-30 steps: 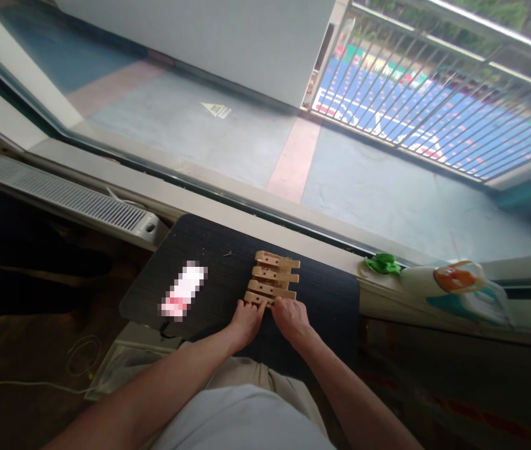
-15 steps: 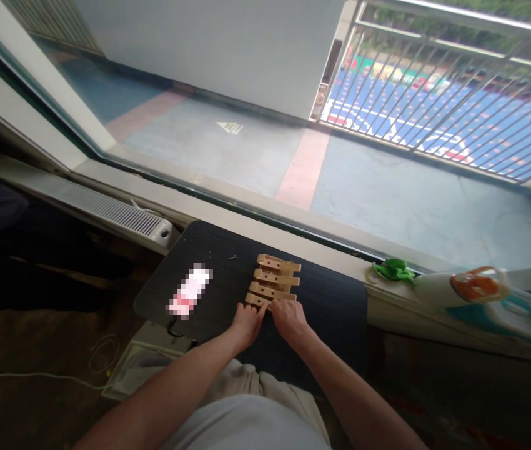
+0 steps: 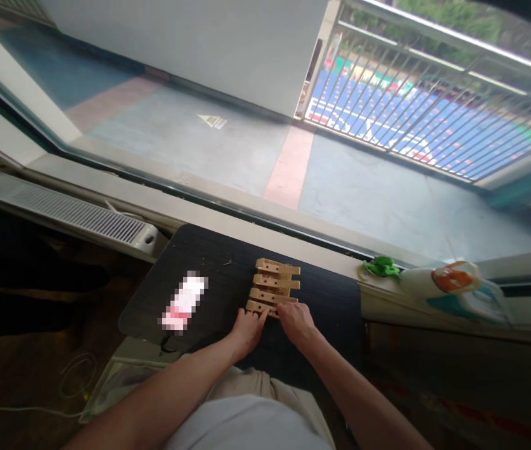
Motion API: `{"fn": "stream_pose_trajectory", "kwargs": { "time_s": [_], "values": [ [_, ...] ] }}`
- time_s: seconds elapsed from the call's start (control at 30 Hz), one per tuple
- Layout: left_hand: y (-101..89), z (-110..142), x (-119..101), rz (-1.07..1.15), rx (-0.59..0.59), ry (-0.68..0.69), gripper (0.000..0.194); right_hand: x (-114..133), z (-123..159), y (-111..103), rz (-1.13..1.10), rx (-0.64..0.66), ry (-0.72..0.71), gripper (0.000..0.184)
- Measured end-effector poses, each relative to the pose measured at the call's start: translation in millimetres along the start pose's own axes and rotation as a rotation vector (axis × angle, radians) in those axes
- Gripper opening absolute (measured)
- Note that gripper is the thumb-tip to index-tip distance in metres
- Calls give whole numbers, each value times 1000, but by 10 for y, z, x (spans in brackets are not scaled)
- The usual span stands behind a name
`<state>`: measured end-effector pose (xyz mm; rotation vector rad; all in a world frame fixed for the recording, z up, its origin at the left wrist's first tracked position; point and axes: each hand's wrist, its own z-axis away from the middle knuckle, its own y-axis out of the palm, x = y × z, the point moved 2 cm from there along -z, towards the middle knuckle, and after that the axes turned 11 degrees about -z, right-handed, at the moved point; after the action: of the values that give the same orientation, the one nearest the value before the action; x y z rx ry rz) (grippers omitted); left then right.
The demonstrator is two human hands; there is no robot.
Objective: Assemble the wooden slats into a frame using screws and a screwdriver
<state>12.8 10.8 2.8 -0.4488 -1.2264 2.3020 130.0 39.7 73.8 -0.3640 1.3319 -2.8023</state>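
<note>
Several pale wooden pieces point(image 3: 272, 282) with small dark holes lie side by side in a row on a black tabletop point(image 3: 228, 294). My left hand point(image 3: 248, 329) has its fingers curled at the left part of the nearest wooden piece point(image 3: 257, 307), one finger reaching along it. My right hand point(image 3: 297, 320) is closed over the right end of that same piece and covers it. Whatever small thing may sit between my fingertips is hidden. Left of the wooden pieces, a blurred-out white and red object point(image 3: 183, 301) lies on the tabletop.
A tiny metal-looking item point(image 3: 228, 262) lies near the table's far edge. Beyond runs a windowsill with a green item point(image 3: 382, 267) and a white container point(image 3: 434, 284) with an orange part. A radiator point(image 3: 120, 228) stands at left, and a cable point(image 3: 26, 410) crosses the floor.
The camera view has shifted a little. My right hand has moved slightly right relative to the wooden pieces; my left hand stays at the nearest piece.
</note>
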Motion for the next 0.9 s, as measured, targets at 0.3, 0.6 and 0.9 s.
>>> {"fn": "stream_pose_trajectory", "kwargs": {
  "time_s": [0.3,0.6,0.9],
  "values": [
    [93,-40,30,8,-42,47,51,44,51,199,-60,-65,232,27],
    [150,-41,24,24,-94,31,49,154,-15,108,41,-23,107,28],
    [147,-49,32,38,-57,38,50,106,-38,131,-9,-55,195,24]
  ]
}}
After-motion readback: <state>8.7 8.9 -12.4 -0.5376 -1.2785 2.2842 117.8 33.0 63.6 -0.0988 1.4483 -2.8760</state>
